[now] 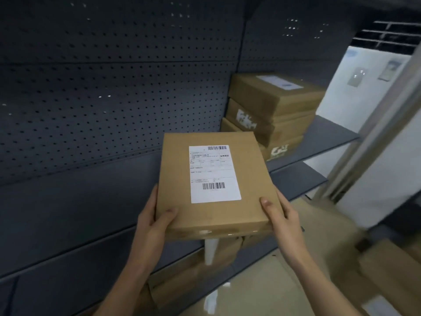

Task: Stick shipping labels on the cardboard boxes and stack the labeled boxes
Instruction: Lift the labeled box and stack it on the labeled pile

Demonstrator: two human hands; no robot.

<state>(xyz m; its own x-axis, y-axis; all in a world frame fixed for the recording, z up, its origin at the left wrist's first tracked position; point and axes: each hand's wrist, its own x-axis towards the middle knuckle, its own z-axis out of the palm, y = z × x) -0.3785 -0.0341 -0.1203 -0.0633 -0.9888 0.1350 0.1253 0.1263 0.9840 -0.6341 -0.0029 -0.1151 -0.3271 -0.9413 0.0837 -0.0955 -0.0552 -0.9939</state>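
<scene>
The labelled box (250, 179) is held in the air before the shelf (330, 133), near the stack (273, 106) at its right end. Its near corners are gripped by the left hand (155, 222) and right hand (282, 220), thumbs on top. It is judged light and stiff, best taken by its sides.

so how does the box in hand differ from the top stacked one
The held box is gripped midair by the left hand and right hand; the top stacked box rests on other boxes. The held box's label shows barcodes; the stacked box's is blurred. Both are brown cardboard.
</scene>
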